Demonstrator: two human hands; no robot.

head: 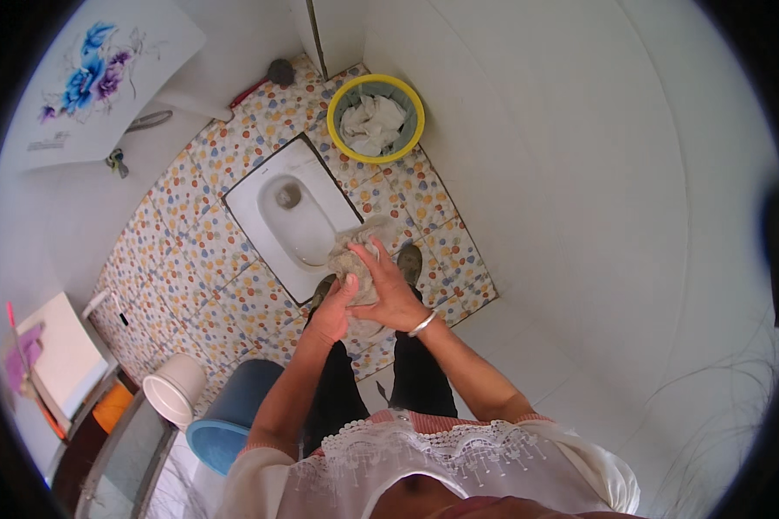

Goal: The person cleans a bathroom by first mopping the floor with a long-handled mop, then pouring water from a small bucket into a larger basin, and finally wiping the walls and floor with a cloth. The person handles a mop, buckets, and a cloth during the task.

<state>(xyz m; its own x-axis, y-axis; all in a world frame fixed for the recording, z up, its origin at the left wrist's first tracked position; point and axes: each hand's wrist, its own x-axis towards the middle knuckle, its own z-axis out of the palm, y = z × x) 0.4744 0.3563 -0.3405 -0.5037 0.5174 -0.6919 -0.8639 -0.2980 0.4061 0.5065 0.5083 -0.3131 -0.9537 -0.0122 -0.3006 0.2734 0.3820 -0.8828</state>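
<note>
A bunched, greyish-beige cloth point(346, 261) is between my two hands, above the near end of the white ceramic squat toilet point(272, 240). My left hand point(333, 316) grips it from the lower left, thumb pointing up along it. On the other side, my right hand point(389, 289) has its fingers spread over the cloth's upper right part. The cloth's loose folds show past the fingertips and below the palms. My feet stand at the near end of the toilet, partly hidden by the hands and cloth.
A yellow-rimmed bin point(417, 139) holds crumpled white paper beyond the toilet. A round-headed toilet brush point(280, 72) with a red handle lies near the left wall. A blue bucket point(243, 389) and a white bucket point(172, 392) stand at lower left. A white wall point(558, 194) closes the right.
</note>
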